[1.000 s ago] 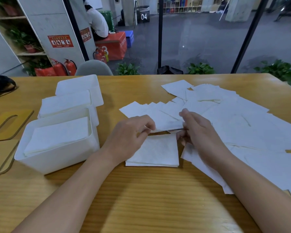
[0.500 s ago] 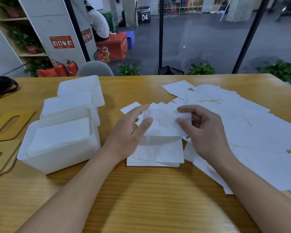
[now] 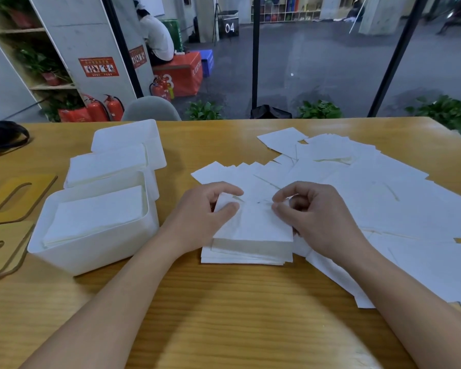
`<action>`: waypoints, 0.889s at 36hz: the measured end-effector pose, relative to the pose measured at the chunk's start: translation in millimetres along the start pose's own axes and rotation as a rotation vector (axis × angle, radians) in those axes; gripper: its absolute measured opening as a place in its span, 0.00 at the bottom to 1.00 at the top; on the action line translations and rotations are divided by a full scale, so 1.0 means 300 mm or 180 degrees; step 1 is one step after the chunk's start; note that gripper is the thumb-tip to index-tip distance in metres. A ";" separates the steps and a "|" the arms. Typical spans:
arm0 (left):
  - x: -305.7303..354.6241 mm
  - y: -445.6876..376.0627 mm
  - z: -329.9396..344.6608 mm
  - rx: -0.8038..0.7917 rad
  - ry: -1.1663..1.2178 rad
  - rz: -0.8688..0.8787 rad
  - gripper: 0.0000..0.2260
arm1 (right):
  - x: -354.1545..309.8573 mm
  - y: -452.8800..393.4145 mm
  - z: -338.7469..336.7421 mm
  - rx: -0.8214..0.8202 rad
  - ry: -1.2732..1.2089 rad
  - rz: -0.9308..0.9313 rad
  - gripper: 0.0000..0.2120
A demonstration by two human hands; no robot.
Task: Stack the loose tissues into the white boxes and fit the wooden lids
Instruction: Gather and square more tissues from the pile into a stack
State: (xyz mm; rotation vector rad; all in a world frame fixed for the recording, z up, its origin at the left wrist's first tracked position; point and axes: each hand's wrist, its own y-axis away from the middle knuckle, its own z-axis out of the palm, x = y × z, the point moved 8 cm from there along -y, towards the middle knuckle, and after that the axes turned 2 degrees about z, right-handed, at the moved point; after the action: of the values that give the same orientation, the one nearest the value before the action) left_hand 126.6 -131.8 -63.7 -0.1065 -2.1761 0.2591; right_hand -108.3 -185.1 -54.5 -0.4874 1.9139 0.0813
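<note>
A small stack of white tissues (image 3: 246,253) lies on the wooden table in front of me. One tissue (image 3: 253,223) is held just above the stack. My left hand (image 3: 208,211) pinches its far left corner and my right hand (image 3: 312,214) pinches its far right corner. Loose tissues (image 3: 378,187) spread over the table's right half. The nearest white box (image 3: 91,246) at the left holds a pile of tissues. Behind it stand a second filled box (image 3: 109,163) and a third white box (image 3: 128,137). Two wooden lids (image 3: 19,198) (image 3: 3,251) with slots lie at the far left.
A black bag (image 3: 3,135) lies on the table's far left corner. A grey chair back (image 3: 151,109) shows beyond the far edge. Bare wood (image 3: 224,315) lies between my forearms near the front edge.
I lifted one tissue out of the loose spread with both hands, brought it toward me and lowered it over the small stack.
</note>
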 end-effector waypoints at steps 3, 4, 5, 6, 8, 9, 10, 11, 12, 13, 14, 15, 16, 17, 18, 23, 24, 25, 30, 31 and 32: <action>-0.015 0.008 0.005 0.0023 -0.0367 0.0013 0.06 | 0.023 0.004 0.025 -0.0187 0.0577 0.0100 0.06; -0.017 0.008 0.009 0.0027 -0.0488 0.0007 0.05 | 0.028 0.005 0.032 -0.0243 0.0765 0.0119 0.07; -0.020 0.009 0.012 0.0024 -0.0566 -0.0010 0.05 | 0.030 0.008 0.038 -0.0285 0.0907 0.0136 0.08; -0.025 0.009 0.015 0.0007 -0.0581 -0.0032 0.05 | 0.031 0.009 0.041 -0.0310 0.1021 0.0145 0.08; -0.035 0.010 0.019 -0.0043 -0.0556 -0.0083 0.05 | 0.030 0.012 0.043 -0.0324 0.1208 0.0135 0.08; -0.038 0.011 0.020 -0.0064 -0.0561 -0.0108 0.05 | 0.029 0.013 0.043 -0.0347 0.1296 0.0125 0.07; -0.041 0.011 0.020 -0.0086 -0.0573 -0.0126 0.05 | 0.028 0.014 0.044 -0.0387 0.1378 0.0116 0.06; -0.042 0.012 0.020 -0.0103 -0.0581 -0.0137 0.04 | 0.029 0.014 0.045 -0.0427 0.1438 0.0117 0.06; -0.042 0.012 0.020 -0.0116 -0.0580 -0.0141 0.04 | 0.030 0.014 0.045 -0.0460 0.1462 0.0128 0.06; -0.040 0.011 0.020 -0.0118 -0.0566 -0.0142 0.04 | 0.031 0.013 0.044 -0.0484 0.1466 0.0140 0.05; -0.039 0.009 0.019 -0.0109 -0.0554 -0.0129 0.04 | 0.032 0.013 0.043 -0.0503 0.1479 0.0147 0.05; -0.036 0.007 0.018 -0.0085 -0.0549 -0.0115 0.05 | 0.032 0.012 0.042 -0.0515 0.1509 0.0154 0.04; -0.034 0.005 0.017 -0.0069 -0.0573 -0.0099 0.07 | 0.032 0.011 0.039 -0.0516 0.1549 0.0166 0.03; -0.032 0.004 0.017 -0.0081 -0.0634 -0.0085 0.08 | 0.031 0.011 0.035 -0.0509 0.1587 0.0184 0.03; -0.030 0.004 0.021 -0.0134 -0.0729 -0.0064 0.08 | 0.031 0.010 0.030 -0.0501 0.1615 0.0205 0.04; -0.043 0.015 0.041 -0.0456 -0.0899 -0.0157 0.09 | 0.037 0.014 0.017 -0.0624 0.1682 0.0311 0.15; -0.049 0.017 0.043 -0.0503 -0.0906 -0.0198 0.10 | 0.041 0.015 0.019 -0.0651 0.1691 0.0339 0.16; -0.049 0.019 0.047 -0.0536 -0.0916 -0.0213 0.10 | 0.045 0.016 0.020 -0.0666 0.1701 0.0368 0.17; -0.022 0.008 0.035 -0.0334 -0.0745 -0.0118 0.05 | 0.049 0.013 0.019 -0.0622 0.1724 0.0416 0.18; -0.016 0.006 0.028 -0.0268 -0.0684 -0.0101 0.06 | 0.049 0.010 0.017 -0.0600 0.1705 0.0415 0.18; -0.008 0.005 0.020 -0.0221 -0.0646 -0.0073 0.06 | 0.051 0.007 0.014 -0.0584 0.1676 0.0417 0.17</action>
State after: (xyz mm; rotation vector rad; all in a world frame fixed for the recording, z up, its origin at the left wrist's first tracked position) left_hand 123.1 -131.5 -69.4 -0.0980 -2.3872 0.1880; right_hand -110.1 -186.7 -70.5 -0.5422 2.4692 0.2345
